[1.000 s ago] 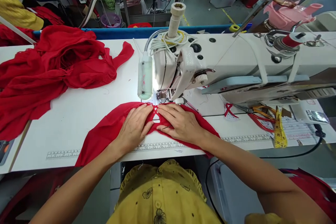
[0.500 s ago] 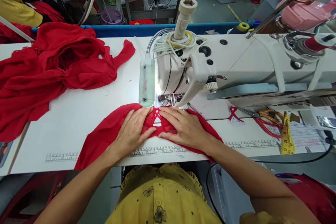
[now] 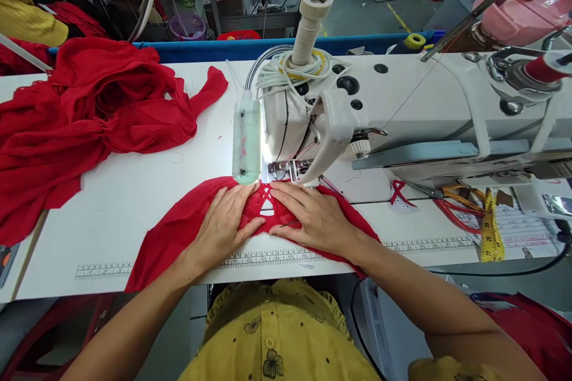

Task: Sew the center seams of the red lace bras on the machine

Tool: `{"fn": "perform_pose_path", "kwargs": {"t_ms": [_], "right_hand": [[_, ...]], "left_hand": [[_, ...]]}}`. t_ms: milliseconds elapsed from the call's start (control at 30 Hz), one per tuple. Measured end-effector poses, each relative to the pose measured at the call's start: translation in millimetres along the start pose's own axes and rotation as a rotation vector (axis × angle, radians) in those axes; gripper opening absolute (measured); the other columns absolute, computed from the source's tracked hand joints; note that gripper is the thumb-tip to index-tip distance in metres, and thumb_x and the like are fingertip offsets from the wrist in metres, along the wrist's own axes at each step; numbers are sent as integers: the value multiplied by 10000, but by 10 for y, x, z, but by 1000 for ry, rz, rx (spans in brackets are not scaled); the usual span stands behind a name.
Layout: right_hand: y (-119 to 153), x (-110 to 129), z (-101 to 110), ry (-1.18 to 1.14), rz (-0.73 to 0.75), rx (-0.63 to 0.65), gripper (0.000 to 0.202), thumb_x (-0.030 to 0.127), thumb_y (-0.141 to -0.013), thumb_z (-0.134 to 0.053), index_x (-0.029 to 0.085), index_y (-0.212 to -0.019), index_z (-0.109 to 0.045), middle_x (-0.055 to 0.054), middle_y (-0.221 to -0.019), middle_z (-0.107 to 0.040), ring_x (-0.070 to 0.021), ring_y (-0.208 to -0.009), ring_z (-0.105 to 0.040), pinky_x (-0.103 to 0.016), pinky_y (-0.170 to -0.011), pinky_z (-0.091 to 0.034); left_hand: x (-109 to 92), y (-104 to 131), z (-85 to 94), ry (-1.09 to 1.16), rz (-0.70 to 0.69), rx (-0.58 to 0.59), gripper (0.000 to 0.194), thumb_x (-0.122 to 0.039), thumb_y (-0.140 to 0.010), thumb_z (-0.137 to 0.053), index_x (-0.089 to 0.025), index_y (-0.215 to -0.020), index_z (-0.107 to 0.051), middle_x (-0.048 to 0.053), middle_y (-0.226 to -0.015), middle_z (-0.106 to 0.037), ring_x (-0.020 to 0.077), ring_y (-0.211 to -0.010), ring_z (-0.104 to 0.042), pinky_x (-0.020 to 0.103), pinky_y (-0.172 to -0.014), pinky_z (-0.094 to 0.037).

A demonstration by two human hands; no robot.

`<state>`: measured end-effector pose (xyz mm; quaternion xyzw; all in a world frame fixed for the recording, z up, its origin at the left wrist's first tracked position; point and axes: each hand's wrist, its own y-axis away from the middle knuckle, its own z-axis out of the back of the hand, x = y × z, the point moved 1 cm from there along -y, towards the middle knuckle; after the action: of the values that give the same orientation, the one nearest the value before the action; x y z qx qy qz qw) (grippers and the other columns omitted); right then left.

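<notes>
Sewing workshop, industrial sewing machine (image 3: pixel 415 95), ruler-marked table (image 3: pixel 134 208), heaped red fabric (image 3: pixel 89 107)

The cloth (image 3: pixel 174 229) at centre is red, the tabletop (image 3: pixel 107 208) white (a black-marked ruler (image 3: pixel 105 270) pattern near its lower edge). The tape (image 3: pixel 490 232) at right is yellow with dark numerals; the shirt (image 3: pixel 272 339), mustard with black flowers.

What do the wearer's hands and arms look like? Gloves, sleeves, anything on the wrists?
Left hand and right hand: no gloves, no rings or watch visible. Forearms uncovered. A yellow sleeve shows at the lower right, matching the buttoned yellow top with dark flower prints.
</notes>
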<state>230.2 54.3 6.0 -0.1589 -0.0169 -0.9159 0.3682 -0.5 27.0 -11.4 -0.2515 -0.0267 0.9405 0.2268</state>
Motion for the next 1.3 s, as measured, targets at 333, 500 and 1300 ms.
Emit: {"fn": "perform_pose_path", "kwargs": {"t_ms": [333, 500, 1300], "right_hand": [[-16, 34, 73, 36, 38, 46, 529, 616, -976, -451, 283, -1360, -595, -60, -1534, -483, -289, -1222, -521, -363, -788, -561], [-17, 32, 81, 70, 63, 83, 484, 597, -997, -412, 327, -1359, -587, -64, -1565, -427, -296, -1199, -508, -326, -699, -535], [-10, 24, 57, 72, 78, 54, 488, 595, -991, -432, 336, -1376, -582, -88, -1531, -459, -307, -1196, -496, -308, -659, -517]], "left_hand": [[-6, -2, 4, 19, 3, 13, 602, -408, -974, -563, -210, -1494, -333, 131, -1473, -538, 268, -1372, -492, 502, -1150, -359], [-8, -4, 11, 42, 8, 29, 410, -413, -977, -551, -220, -1330, -467, 120, -1478, -540, 275, -1401, -463, 518, -1143, -349], [-34, -4, 44, 65, -1, 51, 284, -108, -981, -338, -228, -1148, -535, 74, -1481, -549, 226, -1422, -438, 486, -1158, -295]]}}
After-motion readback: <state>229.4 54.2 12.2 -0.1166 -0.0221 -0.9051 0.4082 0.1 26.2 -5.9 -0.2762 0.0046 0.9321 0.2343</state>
